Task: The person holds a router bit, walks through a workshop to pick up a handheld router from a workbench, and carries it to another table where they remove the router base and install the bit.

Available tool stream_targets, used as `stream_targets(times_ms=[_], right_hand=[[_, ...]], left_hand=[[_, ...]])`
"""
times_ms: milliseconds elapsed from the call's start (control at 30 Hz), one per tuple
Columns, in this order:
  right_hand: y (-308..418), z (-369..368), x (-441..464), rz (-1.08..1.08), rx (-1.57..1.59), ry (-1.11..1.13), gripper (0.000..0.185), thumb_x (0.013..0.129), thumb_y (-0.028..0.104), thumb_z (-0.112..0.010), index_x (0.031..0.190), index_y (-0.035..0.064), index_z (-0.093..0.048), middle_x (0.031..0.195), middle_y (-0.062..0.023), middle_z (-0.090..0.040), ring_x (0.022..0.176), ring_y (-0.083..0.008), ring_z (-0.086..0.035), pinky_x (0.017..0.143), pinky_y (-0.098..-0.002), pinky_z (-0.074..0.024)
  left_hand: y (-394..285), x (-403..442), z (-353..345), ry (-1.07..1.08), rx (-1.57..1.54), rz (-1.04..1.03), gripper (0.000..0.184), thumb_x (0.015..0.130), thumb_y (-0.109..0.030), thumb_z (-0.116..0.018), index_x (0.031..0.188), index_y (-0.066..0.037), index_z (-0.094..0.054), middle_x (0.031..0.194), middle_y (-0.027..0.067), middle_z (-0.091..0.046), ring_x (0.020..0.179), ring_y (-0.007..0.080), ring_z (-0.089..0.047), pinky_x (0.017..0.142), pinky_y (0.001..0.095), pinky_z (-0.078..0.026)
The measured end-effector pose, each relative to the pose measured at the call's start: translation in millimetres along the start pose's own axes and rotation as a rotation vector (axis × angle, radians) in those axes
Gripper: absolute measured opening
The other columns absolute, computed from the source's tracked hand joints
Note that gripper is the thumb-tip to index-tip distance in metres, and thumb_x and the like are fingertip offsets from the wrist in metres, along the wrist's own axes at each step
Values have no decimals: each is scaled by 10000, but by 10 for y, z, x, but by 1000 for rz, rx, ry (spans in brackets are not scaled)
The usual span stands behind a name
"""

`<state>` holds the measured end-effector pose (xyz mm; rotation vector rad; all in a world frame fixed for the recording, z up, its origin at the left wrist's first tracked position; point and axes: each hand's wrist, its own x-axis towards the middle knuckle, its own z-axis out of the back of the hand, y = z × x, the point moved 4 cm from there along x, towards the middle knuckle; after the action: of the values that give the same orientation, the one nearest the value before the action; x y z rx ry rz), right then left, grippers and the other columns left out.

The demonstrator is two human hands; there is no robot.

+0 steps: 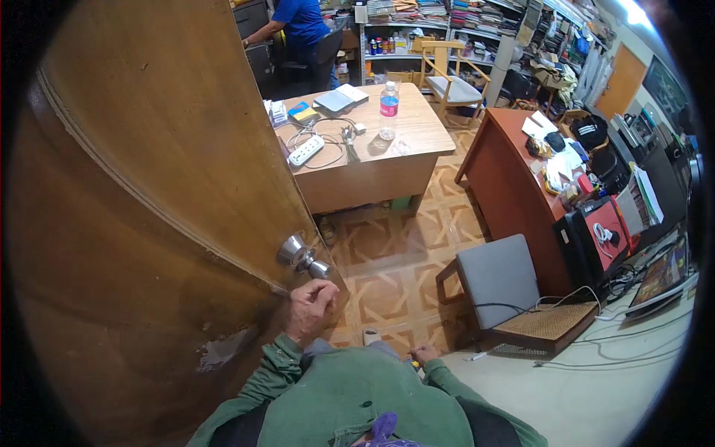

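Observation:
A brown wooden door stands along my left, its varnish worn and chipped low down. On its edge is a round silver doorknob. Just below the knob, my left hand is closed, thumb against curled fingers; whatever may be inside is hidden. Low by my right hip, my right hand has its fingers closed. A small yellow and dark thing shows at that hand, too small to name.
Ahead stands a light wooden desk with a bottle, a power strip and cables. A grey-backed chair and a cluttered reddish desk are on the right. A person in a blue shirt is at the back.

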<state>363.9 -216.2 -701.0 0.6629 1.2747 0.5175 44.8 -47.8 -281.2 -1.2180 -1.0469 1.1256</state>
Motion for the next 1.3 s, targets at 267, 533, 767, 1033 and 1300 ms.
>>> stream_targets(times_ms=[267, 533, 767, 1033, 1300], right_hand=[[366, -109, 486, -129, 232, 138, 89, 903, 50, -704, 900, -39, -700, 782, -154, -703, 637, -245, -684, 571, -399, -590], [653, -61, 583, -87, 95, 308, 103, 949, 63, -633, 956, -30, -678, 838, -148, -726, 770, -279, -769, 628, -399, -639], [217, -33, 758, -272, 189, 449, 30, 913, 18, -653, 920, -8, -640, 830, -160, -711, 788, -311, -772, 673, -453, -661], [447, -17, 749, -198, 201, 422, 53, 924, -2, -608, 879, -29, -600, 857, -201, -695, 786, -368, -764, 665, -509, -662], [919, -15, 704, -222, 142, 456, 81, 974, 24, -632, 950, -2, -559, 871, -190, -713, 751, -348, -764, 595, -459, -656]], left_hand=[[499, 119, 63, 65, -352, 434, 640, 985, -648, -596, 1139, -33, -682, 935, 56, -691, 798, 194, -712, 674, 333, -572], [552, 329, 56, -124, -558, 363, 701, 943, -708, -606, 1219, -64, -644, 989, 56, -701, 855, 243, -723, 749, 417, -582], [439, 523, -92, -75, -595, 402, 641, 966, -660, -591, 1126, -47, -688, 958, 57, -699, 859, 232, -725, 762, 402, -590], [472, 526, -36, -97, -455, 397, 726, 975, -717, -505, 1112, -28, -687, 949, 56, -688, 862, 220, -724, 744, 389, -589], [483, 530, -12, -124, -401, 401, 780, 954, -766, -492, 1118, -29, -686, 961, 46, -682, 874, 204, -713, 750, 367, -577]])
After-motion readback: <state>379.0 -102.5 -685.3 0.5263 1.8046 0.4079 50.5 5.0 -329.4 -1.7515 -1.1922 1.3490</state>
